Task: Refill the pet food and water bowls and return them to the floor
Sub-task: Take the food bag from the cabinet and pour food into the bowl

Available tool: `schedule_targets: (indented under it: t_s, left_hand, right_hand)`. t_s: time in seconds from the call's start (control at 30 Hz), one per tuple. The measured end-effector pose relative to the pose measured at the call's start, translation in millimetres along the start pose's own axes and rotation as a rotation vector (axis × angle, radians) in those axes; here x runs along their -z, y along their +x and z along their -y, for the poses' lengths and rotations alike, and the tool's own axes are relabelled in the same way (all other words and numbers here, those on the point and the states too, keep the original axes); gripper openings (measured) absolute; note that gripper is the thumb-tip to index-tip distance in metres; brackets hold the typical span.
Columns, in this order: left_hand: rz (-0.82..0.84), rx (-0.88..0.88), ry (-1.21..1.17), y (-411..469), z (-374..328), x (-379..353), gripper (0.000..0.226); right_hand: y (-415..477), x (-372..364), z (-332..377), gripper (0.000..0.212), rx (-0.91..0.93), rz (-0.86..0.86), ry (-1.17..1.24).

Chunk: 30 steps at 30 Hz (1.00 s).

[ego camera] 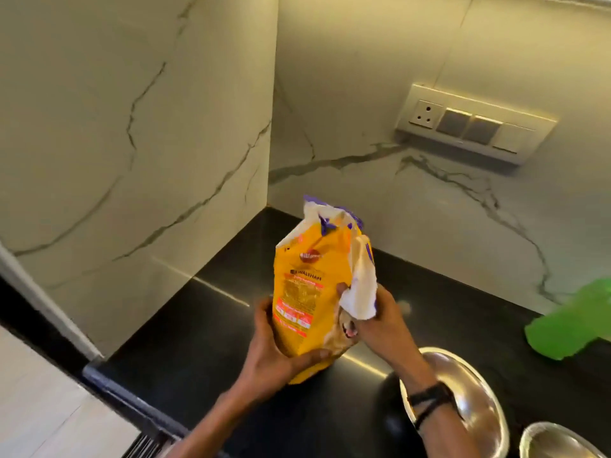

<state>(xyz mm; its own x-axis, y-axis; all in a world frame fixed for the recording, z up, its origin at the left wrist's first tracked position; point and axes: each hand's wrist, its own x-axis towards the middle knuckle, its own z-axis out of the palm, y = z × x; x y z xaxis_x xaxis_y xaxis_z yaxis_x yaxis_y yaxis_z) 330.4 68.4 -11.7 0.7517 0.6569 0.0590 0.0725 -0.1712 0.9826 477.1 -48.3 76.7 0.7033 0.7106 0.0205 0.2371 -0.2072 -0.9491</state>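
Note:
A yellow pet food bag (307, 285) with a purple and white open top stands upright on the black countertop (205, 342). My left hand (274, 355) grips the bag's lower left side. My right hand (377, 322) holds the bag's right side, where the folded white flap hangs down. A steel bowl (476, 391) sits on the counter right of the bag, partly behind my right forearm. A second steel bowl (555, 441) shows at the bottom right corner, cut off by the frame.
A green object (572, 322) lies on the counter at the right edge. Marble walls meet in a corner behind the bag. A socket and switch panel (472, 123) is on the right wall. The counter's front edge (109, 385) runs diagonally at lower left.

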Motion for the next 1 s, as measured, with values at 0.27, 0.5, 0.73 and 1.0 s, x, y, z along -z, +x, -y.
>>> schedule_targets:
  t_s: [0.27, 0.5, 0.73, 1.0]
  left_hand:
    - [0.114, 0.16, -0.266, 12, 24, 51, 0.091]
    - [0.092, 0.109, -0.31, 44, -18, 55, 0.095]
    - [0.017, 0.021, -0.047, 69, -41, 58, 0.036]
    - [0.146, 0.031, -0.011, 68, -50, 47, 0.014]
  right_hand:
    - [-52, -53, -46, 0.102, -0.133, -0.131, 0.151]
    - [-54, -77, -19, 0.087, -0.143, -0.34, 0.179]
    - [-36, -77, -12, 0.074, -0.07, -0.463, 0.113]
    - [-21, -62, -21, 0.027, 0.031, -0.517, 0.021]
